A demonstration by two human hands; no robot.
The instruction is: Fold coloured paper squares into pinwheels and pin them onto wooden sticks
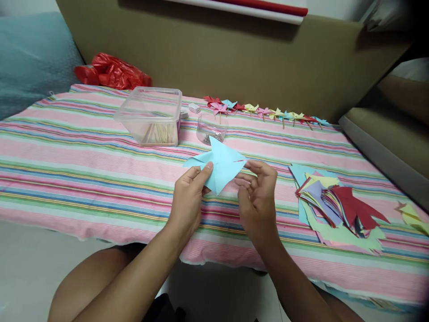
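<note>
My left hand (190, 192) pinches a light blue sheet of paper (221, 163) between thumb and fingers, the thumb lying on its face. The sheet has slits cut in from its corners, and its left part is folded over. Beside the paper's right tip is my right hand (258, 197), its fingers loosely bent and the thumb apart from them. The index fingertip is at that tip; whether it touches I cannot tell. Behind the paper stands a clear round tub (212, 127) with small metallic pieces in it.
A clear plastic box (150, 116) holds thin wooden sticks. Finished paper pinwheels (264, 112) on sticks line the back. Cut coloured paper sheets (338, 205) are piled at right. A red plastic bag (117, 74) lies at back left. Striped cloth (83, 179) covers the surface.
</note>
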